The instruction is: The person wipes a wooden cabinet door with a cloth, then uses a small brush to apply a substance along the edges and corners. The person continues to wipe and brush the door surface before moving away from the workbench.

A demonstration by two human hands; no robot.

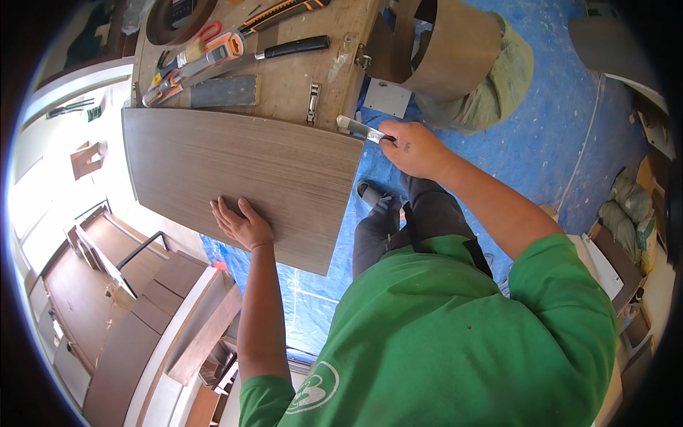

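Observation:
A brown wood-grain panel (284, 171) lies on the workbench (299, 71), its near part jutting past the bench's front edge. My left hand (243, 222) rests flat on the panel's near part with the fingers spread. In my right hand (413, 148) is a small flat paintbrush (364, 130), its pale tip pointing left at the panel's far right corner. Whether the bristles touch the edge, I cannot tell. Behind the panel lie a metal hinge (313, 104), a dark grey flat block (225, 91) and a black-handled knife (293, 47).
An orange-and-black utility knife (284, 13), a clear-and-orange tool (226, 47) and a brown coiled strip (179, 20) crowd the bench's far side. A large brown roll (459, 46) stands right of the bench. Blue sheeting (548, 153) covers the floor; boards (135, 327) stand at lower left.

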